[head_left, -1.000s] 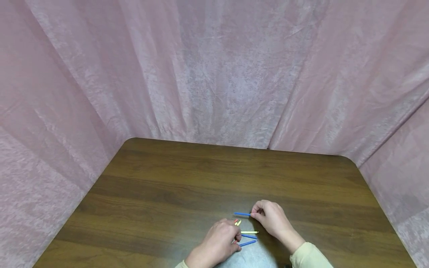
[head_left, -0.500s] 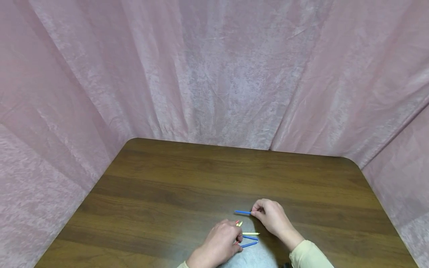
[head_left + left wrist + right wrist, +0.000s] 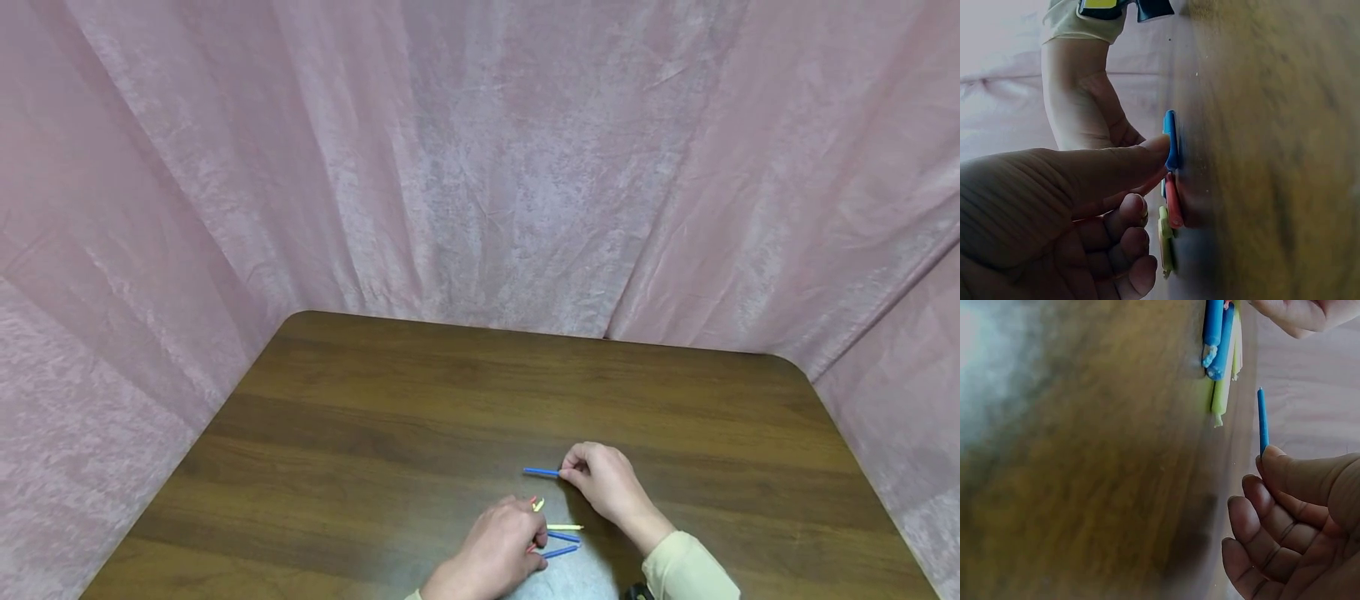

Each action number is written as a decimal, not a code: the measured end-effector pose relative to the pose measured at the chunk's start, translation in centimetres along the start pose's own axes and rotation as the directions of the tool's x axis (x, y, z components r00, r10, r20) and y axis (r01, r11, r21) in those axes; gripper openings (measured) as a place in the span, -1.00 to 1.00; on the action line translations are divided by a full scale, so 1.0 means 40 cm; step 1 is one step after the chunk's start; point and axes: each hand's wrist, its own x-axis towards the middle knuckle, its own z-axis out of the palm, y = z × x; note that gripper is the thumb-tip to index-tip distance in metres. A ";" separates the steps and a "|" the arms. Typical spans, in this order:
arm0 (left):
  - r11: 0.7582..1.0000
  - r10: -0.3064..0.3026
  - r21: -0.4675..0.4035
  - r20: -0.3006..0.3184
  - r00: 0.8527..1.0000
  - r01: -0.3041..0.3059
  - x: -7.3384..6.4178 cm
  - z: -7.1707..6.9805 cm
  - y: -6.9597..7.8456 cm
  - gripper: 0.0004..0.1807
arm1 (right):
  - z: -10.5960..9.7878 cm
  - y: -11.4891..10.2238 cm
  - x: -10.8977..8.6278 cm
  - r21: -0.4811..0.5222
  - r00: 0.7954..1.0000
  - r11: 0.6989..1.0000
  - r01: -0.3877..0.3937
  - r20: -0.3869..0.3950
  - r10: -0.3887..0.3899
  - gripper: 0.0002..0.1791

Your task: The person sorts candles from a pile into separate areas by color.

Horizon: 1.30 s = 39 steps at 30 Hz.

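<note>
My right hand (image 3: 606,483) pinches one end of a thin blue candle (image 3: 540,472) between thumb and index finger, the candle pointing left. In the right wrist view this held candle (image 3: 1262,419) stands out past the thumb, its wick tip free. Nearer me, my left hand (image 3: 498,546) bends over a small group of candles, pinching the end of another blue candle (image 3: 561,552) with thumb and forefinger. Beside it lie a second blue candle (image 3: 564,537) and a yellow candle (image 3: 566,527). A red candle (image 3: 1174,201) shows in the left wrist view, partly hidden from above by the left hand.
The candles lie on a brown wood-grain table (image 3: 390,417). Just beyond the left fingers, yellow candle ends (image 3: 539,505) stick out. Pink velvet curtains (image 3: 480,167) hang behind the table and along both sides.
My right hand has drifted slightly away from me with the blue candle, widening its distance from the group. The left hand keeps its place over the candles. The head view has shifted a little.
</note>
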 end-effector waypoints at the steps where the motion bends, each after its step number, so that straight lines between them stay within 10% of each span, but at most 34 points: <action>1: 1.000 0.002 0.002 -0.001 1.000 -0.002 0.000 0.000 0.000 -0.72 | 0.001 0.000 0.002 0.000 1.000 1.000 -0.003 -0.001 0.003 -0.75; 39: 1.000 -0.009 0.018 0.027 1.000 0.009 0.002 0.007 -0.008 -0.72 | 0.021 0.001 0.052 -0.049 1.000 0.999 -0.011 0.023 0.012 -0.75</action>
